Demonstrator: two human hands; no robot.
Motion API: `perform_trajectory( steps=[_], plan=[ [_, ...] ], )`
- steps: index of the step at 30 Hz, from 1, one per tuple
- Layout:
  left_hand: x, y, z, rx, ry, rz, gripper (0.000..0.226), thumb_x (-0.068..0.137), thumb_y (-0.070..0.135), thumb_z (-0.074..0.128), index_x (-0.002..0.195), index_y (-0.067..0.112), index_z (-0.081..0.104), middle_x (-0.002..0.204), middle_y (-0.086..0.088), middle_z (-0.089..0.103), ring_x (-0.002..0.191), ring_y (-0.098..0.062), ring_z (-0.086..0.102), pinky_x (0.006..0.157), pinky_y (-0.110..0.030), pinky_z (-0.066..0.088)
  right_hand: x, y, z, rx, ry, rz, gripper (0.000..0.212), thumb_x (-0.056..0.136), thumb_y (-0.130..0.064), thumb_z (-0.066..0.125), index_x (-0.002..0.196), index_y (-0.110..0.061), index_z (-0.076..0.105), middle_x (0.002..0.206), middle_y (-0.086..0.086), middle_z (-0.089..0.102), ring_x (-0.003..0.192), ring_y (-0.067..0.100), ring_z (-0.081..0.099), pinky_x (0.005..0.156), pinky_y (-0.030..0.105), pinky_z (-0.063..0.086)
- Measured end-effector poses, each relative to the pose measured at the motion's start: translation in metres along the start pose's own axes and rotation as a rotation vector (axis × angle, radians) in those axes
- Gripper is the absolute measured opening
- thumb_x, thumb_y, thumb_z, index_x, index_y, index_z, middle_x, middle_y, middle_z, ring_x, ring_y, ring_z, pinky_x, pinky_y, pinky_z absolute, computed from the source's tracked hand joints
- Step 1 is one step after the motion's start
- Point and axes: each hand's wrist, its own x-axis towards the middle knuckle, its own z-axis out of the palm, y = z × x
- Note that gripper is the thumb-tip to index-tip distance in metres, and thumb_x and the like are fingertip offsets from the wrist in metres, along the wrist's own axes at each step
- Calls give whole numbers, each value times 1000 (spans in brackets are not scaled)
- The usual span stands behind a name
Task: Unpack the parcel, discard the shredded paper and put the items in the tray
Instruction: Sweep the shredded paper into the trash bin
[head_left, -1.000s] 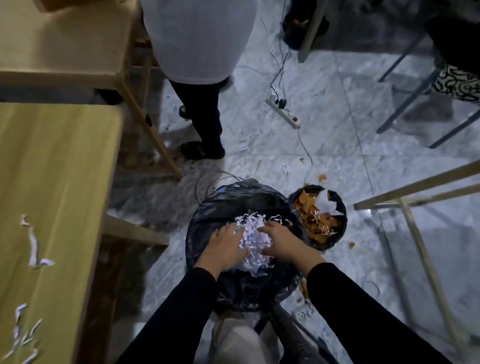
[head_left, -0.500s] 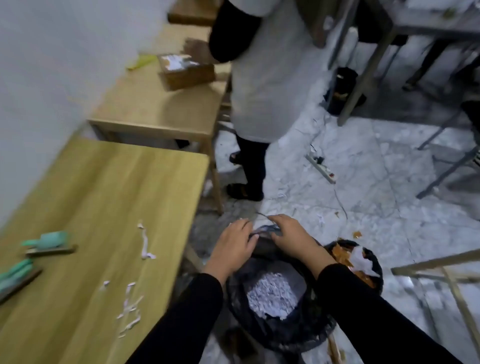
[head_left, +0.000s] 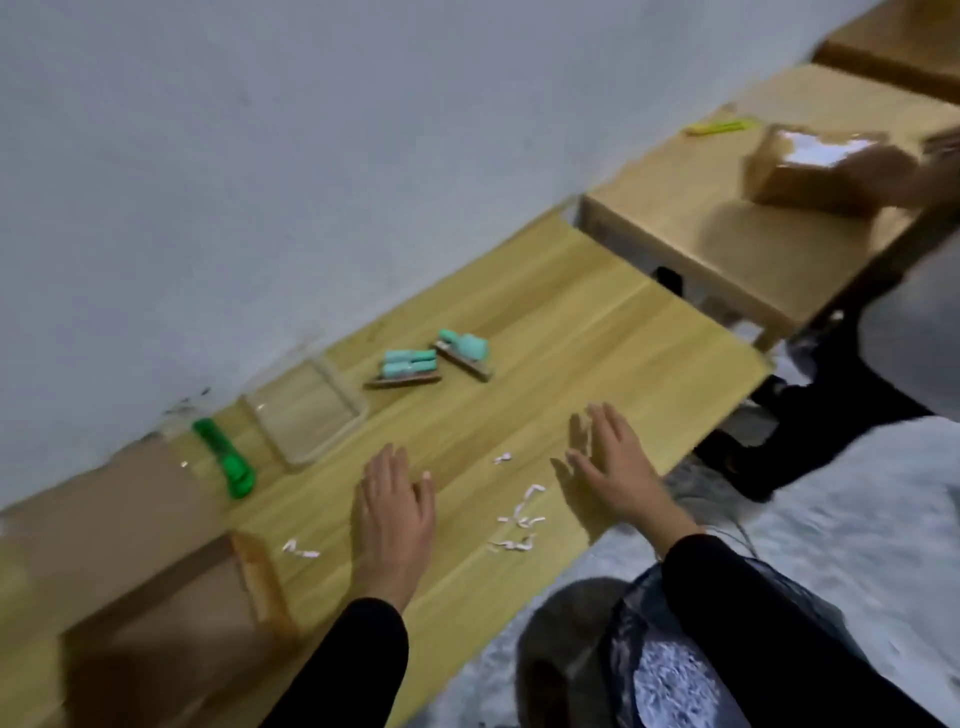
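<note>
1. setting: pale wall, wooden counter (head_left: 597, 332) along it, frame smeared by motion.
2. hands: left hand (head_left: 393, 514) and right hand (head_left: 618, 467) both flat, fingers spread, empty, over the counter.
3. items: two teal items (head_left: 434, 358) on brown card backings lie beside the clear tray (head_left: 304, 410), not in it. judged light and stiff; grip by the card edges.
4. shredded paper (head_left: 514, 519): stray strips between the hands, flimsy; pinch or sweep.
5. obscured: cardboard parcel (head_left: 156, 597) cropped, interior unseen; bin bag (head_left: 670, 670) partly hidden by sleeve.

The far cardboard box (head_left: 815, 171) is motion-blurred; the near parcel (head_left: 156, 639) is cut off at left.
</note>
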Motion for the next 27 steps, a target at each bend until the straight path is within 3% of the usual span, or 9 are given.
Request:
perform_trajectory(
  steps=[2, 6, 9, 14, 19, 23, 27],
  plan=[
    [-5, -25, -2, 32, 32, -124, 60, 90, 41, 27, 132, 1, 42, 139, -22, 44, 130, -37, 39, 106, -49, 35, 8, -2, 7, -30, 13, -29, 72, 90, -39, 53, 146, -10, 19, 156, 12, 13, 145, 22, 9, 115, 29, 11],
    [-11, -47, 8, 11, 48, -366, 61, 91, 35, 44, 133, -9, 38, 140, -33, 37, 132, -47, 32, 108, -56, 28, 8, -9, 26, -122, -59, -176, 79, 86, -60, 43, 145, -13, 21, 157, 7, 15, 145, 20, 10, 117, 33, 12],
    [-11, -47, 16, 17, 25, -403, 69, 88, 42, 29, 131, -11, 40, 140, -35, 36, 132, -49, 31, 107, -58, 26, -10, -14, 39, -133, -119, -312, 92, 76, -73, 42, 146, -18, 19, 157, 4, 16, 145, 17, 11, 118, 35, 15],
    [-6, -29, 28, 61, -24, -229, 63, 95, 42, 21, 144, 3, 26, 155, -17, 18, 145, -29, 13, 116, -45, 9, -26, -23, 64, -233, -125, -504, 108, 67, -80, 49, 148, -18, 14, 158, 6, 10, 146, 17, 5, 118, 36, 7],
    [2, 0, 35, 19, -95, -26, 55, 99, 36, 26, 147, 12, 19, 158, -5, 9, 146, -17, 2, 119, -36, 0, -2, -37, 80, -280, -91, -502, 83, 83, -64, 45, 145, -15, 21, 156, 11, 19, 145, 23, 12, 117, 36, 9],
    [9, 12, 38, -144, -185, 127, 48, 100, 27, 28, 147, 15, 22, 158, 2, 14, 145, -10, 6, 120, -32, 7, 16, -43, 80, -219, -81, -513, 59, 90, -45, 44, 136, -8, 38, 143, 13, 41, 136, 26, 34, 112, 43, 34],
    [9, 14, 30, -208, -164, 215, 46, 97, 19, 36, 143, 18, 32, 154, 7, 25, 139, -9, 28, 112, -30, 31, 18, -37, 77, -201, -57, -564, 54, 91, -40, 48, 135, -10, 40, 141, 11, 43, 137, 25, 33, 112, 41, 34]
  ],
)
